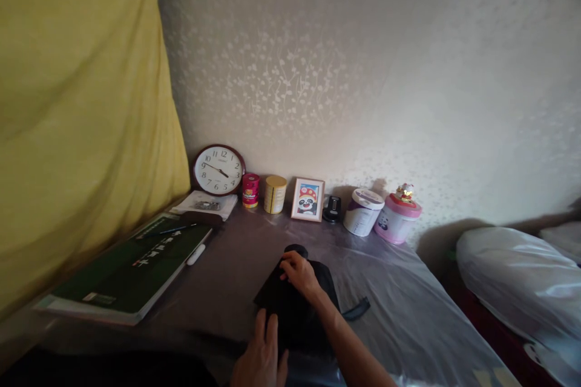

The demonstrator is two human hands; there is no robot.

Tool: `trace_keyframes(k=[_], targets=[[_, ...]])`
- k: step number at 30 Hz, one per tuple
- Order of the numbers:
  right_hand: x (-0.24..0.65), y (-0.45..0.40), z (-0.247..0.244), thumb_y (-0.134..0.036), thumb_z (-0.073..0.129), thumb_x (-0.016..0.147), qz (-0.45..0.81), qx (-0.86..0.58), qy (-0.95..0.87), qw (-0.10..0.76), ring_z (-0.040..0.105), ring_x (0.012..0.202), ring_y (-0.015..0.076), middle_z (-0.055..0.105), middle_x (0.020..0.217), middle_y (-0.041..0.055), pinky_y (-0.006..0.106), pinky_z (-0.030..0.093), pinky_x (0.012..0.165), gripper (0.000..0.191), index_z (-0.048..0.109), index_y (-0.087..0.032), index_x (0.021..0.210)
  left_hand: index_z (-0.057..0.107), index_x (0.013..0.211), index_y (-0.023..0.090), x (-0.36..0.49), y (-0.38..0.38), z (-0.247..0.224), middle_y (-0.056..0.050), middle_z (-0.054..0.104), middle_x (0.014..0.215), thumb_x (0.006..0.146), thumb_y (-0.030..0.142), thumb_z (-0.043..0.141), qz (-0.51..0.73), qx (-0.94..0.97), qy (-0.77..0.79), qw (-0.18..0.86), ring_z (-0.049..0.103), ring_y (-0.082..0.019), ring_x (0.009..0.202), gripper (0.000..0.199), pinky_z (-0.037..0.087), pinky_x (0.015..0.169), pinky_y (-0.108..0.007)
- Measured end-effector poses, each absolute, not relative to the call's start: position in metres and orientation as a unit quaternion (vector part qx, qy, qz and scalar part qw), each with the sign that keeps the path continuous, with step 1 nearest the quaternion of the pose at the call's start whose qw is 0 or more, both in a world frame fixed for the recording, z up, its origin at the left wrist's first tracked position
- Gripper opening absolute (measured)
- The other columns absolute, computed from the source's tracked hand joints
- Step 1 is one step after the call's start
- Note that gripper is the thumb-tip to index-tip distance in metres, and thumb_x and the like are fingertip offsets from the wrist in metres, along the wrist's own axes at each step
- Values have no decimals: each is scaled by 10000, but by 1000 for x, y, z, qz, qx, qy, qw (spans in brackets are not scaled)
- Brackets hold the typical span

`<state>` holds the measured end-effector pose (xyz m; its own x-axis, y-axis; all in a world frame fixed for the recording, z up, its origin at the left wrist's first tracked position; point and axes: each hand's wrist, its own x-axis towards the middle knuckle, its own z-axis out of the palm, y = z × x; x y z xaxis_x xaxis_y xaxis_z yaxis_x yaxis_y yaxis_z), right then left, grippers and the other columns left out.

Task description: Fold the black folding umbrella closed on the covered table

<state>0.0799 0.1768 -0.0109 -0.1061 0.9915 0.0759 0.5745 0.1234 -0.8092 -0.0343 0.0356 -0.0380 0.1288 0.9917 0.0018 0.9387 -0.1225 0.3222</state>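
Note:
A black, soft-looking item, seemingly cloth (297, 317), lies on the table in front of me. Its exact kind is too dark to make out. A dark strap-like strip (357, 309) sticks out at its right side. My right hand (298, 273) reaches across its upper part, fingers curled down and pinched together at the dark material. Lower down, at the near left edge of the item, my left hand (262, 351) rests with its fingers stretched out and the thumb apart.
The table (231, 278) has a shiny grey cover. A large green book (122, 266) lies left, with a pen and a white marker (196, 254). Along the wall stand a clock (218, 169), tins (275, 195), a panda picture frame (307, 199) and tubs (363, 211). A yellow curtain (82, 103) hangs left.

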Motion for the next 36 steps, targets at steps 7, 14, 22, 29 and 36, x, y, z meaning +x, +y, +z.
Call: trace_keyframes(k=[7,14,22,29,36], targets=[[76,154,-7,-155,491,812,168,-522,-773,319,635,861,164,702,909,19,262,461,773,206,673,-222,879,199,1382,328,-20,42,-24,-89,105,1494,675,51,541,25,795,605,41,625,-214,862,833,545,622,-298],[96,134,-17,-182,450,880,98,-383,-838,376,584,953,152,677,985,42,306,443,871,211,648,-201,951,185,1383,293,-23,55,-41,-127,208,1462,752,-13,352,30,806,588,56,661,-138,694,720,529,586,-220],[122,181,-38,-229,387,911,24,-403,-848,343,450,1199,192,580,1213,66,426,358,1010,292,597,-223,1113,192,1365,326,-15,58,-62,-86,233,1453,730,-29,361,32,790,612,-22,638,-102,575,747,505,474,-191],[127,233,-35,-285,341,919,37,-503,-792,345,532,1109,224,595,1184,125,458,383,971,342,600,-160,1104,164,1360,347,-9,55,-63,-81,178,1468,707,-41,388,16,766,643,-23,632,-103,587,791,526,519,-223],[117,170,-17,-279,370,926,104,-391,-855,324,517,1110,171,663,1048,49,388,333,1012,291,640,-229,1020,212,1343,370,-8,56,-60,-39,236,1455,755,-24,287,11,750,661,26,641,-128,586,712,538,495,-249]])
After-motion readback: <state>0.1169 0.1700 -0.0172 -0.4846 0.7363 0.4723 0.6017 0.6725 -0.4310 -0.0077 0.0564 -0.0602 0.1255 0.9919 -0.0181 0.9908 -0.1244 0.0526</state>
